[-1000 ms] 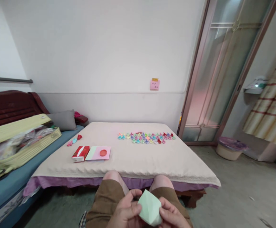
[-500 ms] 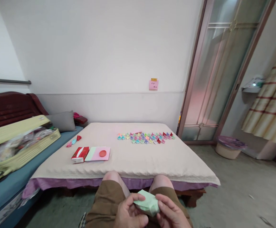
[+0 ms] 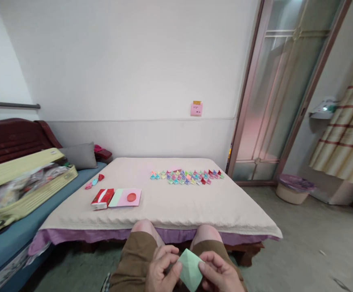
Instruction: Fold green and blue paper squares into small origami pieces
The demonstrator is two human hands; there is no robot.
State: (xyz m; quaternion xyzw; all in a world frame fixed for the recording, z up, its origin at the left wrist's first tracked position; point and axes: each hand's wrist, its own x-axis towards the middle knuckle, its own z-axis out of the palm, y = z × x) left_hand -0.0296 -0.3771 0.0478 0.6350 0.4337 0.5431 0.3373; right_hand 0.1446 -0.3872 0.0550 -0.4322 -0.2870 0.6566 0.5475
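A pale green sheet of origami paper (image 3: pixel 191 269), folded into a diamond shape with a crease down its middle, is held over my lap. My left hand (image 3: pixel 164 268) pinches its left corner between thumb and fingers. On the opposite corner, my right hand (image 3: pixel 218 271) grips with thumb and fingertips. Farther off on the cloth-covered table lie rows of small folded paper pieces (image 3: pixel 188 177) in many colours.
On the cream cloth (image 3: pixel 164 207) at left are a red tissue pack (image 3: pixel 102 199), a stack of coloured paper (image 3: pixel 120 198) and a red round lid (image 3: pixel 131 197). A yellow open case (image 3: pixel 33 194) lies on the blue seat. A bin (image 3: pixel 294 190) stands at right.
The green paper has turned from a bent, tilted form to a flat diamond facing me. Both hands have shifted their grip to its side corners.
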